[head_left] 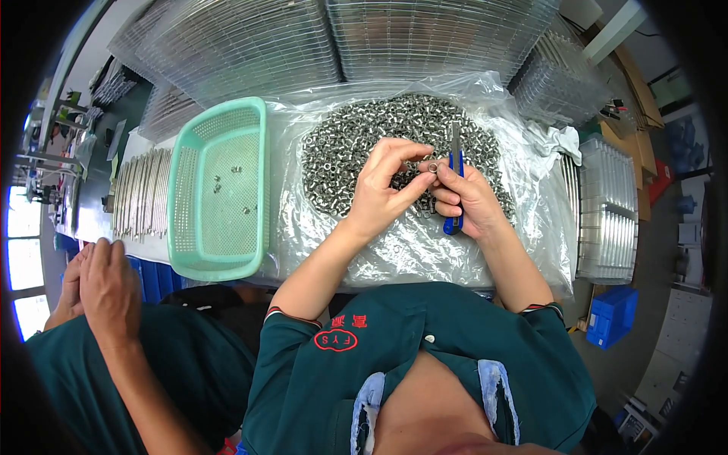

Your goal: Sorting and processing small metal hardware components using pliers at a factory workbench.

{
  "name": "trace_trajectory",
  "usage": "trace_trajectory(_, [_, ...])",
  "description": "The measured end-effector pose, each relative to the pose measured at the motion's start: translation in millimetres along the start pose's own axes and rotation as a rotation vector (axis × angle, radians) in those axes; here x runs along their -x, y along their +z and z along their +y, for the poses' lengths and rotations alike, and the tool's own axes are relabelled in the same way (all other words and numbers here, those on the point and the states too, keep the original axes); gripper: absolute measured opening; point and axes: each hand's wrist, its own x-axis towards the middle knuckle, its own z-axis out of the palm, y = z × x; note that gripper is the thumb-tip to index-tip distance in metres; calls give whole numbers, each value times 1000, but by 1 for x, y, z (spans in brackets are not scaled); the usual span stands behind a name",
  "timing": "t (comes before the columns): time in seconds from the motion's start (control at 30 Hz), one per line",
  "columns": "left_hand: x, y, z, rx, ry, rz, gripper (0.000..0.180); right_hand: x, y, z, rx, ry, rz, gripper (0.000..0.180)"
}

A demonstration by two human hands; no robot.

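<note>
Over a wide heap of small shiny metal sleeves (356, 129), my two hands meet at one small round metal sleeve (433, 167). The thumb and bent fingers of my left hand (379, 182) close about it. My right hand (478, 201) has its thumb and fingertip against the same piece. A blue utility knife (456, 161) is also gripped in my right hand, upright, its blade end pointing away from me. The right palm covers part of its handle. The heap lies on clear plastic sheeting (364, 258) on the table.
A mint-green perforated basket (262, 182) on the left holds several small metal pieces. Metal strips (140, 193) lie beyond it. Stacked clear plastic trays (425, 38) line the back; more trays (607, 220) and a cloth (550, 140) stand right. A co-worker's hands (106, 284) are at left.
</note>
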Motion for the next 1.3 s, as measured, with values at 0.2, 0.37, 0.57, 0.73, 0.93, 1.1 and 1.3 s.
trace_trajectory(0.2, [1, -3, -4, -90, 92, -31, 23, -1, 0, 3, 10, -65, 69, 21])
trace_trajectory(0.37, [1, -3, -4, -82, 65, -22, 21, 0, 0, 1, 85, -103, 76, 22])
trace_trajectory(0.57, [2, 0, -5, -54, 55, 1, 19, -1, 0, 2, 69, -112, 101, 23])
trace_trajectory(0.73, [2, -1, -3, -31, 10, 4, 19, -2, 2, 3, 92, -102, 123, 23])
trace_trajectory(0.93, [1, -1, -4, -43, 23, -25, 21, -2, 2, 3, 87, -115, 118, 22])
trace_trajectory(1.1, [2, 1, -3, 211, -161, -1, 24, 0, 4, 3, 236, -201, 102, 22])
trace_trajectory(1.3, [5, -2, -11, 409, -413, -77, 18, 2, 5, 5, 408, -307, 143, 23])
